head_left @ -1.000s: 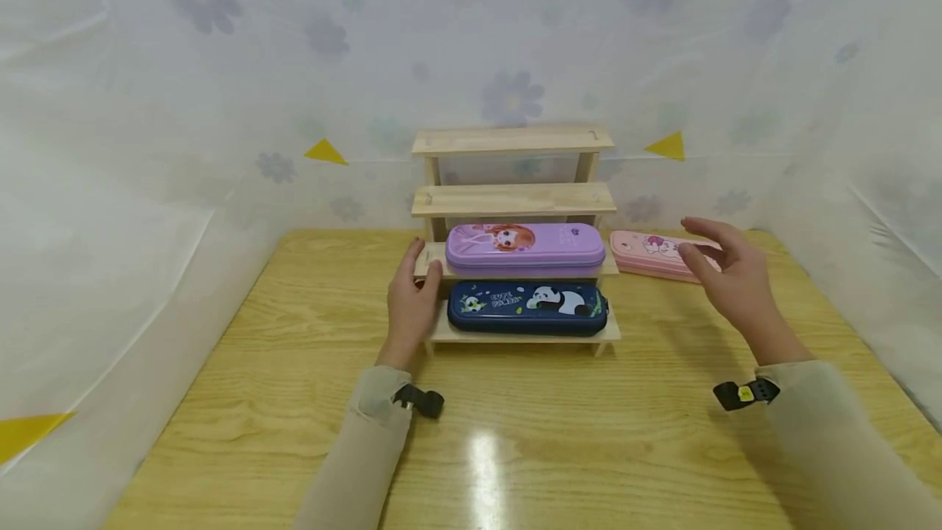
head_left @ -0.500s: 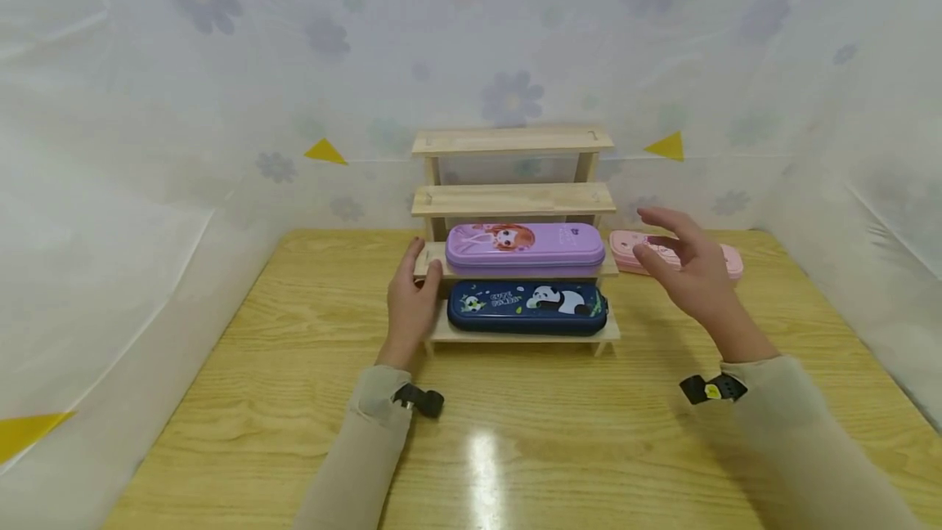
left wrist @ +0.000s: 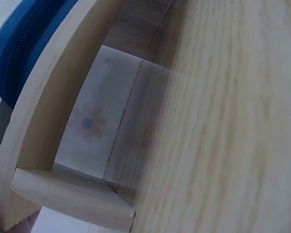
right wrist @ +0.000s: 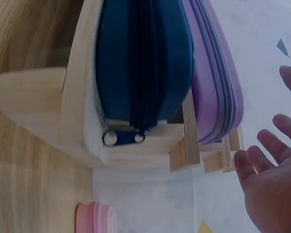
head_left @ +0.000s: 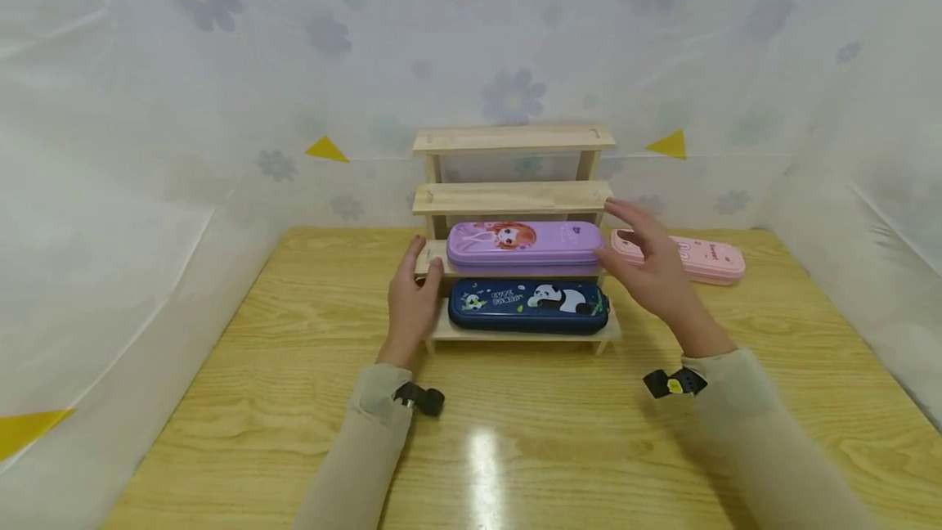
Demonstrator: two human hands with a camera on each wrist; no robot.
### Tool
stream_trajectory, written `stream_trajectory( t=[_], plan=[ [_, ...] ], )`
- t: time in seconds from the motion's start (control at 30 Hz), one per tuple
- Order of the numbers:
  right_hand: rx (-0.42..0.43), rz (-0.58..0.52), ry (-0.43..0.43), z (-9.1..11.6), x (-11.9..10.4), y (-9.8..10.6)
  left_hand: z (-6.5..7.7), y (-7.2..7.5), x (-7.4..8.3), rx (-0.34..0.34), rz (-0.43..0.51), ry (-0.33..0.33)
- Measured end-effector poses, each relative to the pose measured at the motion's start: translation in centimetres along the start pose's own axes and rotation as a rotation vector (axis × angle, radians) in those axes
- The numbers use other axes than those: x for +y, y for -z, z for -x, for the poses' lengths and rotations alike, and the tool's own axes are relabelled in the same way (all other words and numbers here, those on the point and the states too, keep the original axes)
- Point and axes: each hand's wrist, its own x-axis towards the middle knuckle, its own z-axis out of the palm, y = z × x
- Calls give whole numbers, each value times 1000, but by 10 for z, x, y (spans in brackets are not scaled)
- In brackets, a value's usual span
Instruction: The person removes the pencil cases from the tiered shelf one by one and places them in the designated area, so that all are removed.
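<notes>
A stepped wooden display rack [head_left: 515, 197] stands on the table. My left hand [head_left: 412, 301] holds its left side, thumb over the end of a lower step and fingers along the outer side. On the lowest step lies a dark blue panda pencil case [head_left: 526, 307]; its zipper pull [right wrist: 123, 138] shows in the right wrist view. One step up lies a purple pencil case [head_left: 545, 245] with a girl's picture. My right hand [head_left: 655, 276] is at its right end, fingers spread and thumb tip overlapping the case's corner in the head view.
A pink pencil case [head_left: 710, 262] lies on the wooden table [head_left: 552, 432] to the right of the rack, partly behind my right hand. A white flowered sheet [head_left: 294, 88] forms the walls at the back and sides.
My right hand has moved left, from over the pink pencil case to the right end of the purple one. My left hand and the cases have stayed in place.
</notes>
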Motion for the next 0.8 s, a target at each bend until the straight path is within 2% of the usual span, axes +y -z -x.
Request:
stream_trajectory(
  t=[0.13,0.33,0.57,0.8],
  plan=[
    [-2,4,-23,-5,15,-9,0,0,0,5,-4,1],
    [-11,41,-10,-6,36,-21,-1,0,0,4,7,-3],
    [-2,60,13,-4,39,-28,-2,-1,-3,5,12,-22],
    [-48,113,-41,-1,42,-31,-2,-2,-4,7,8,-22]
  ],
)
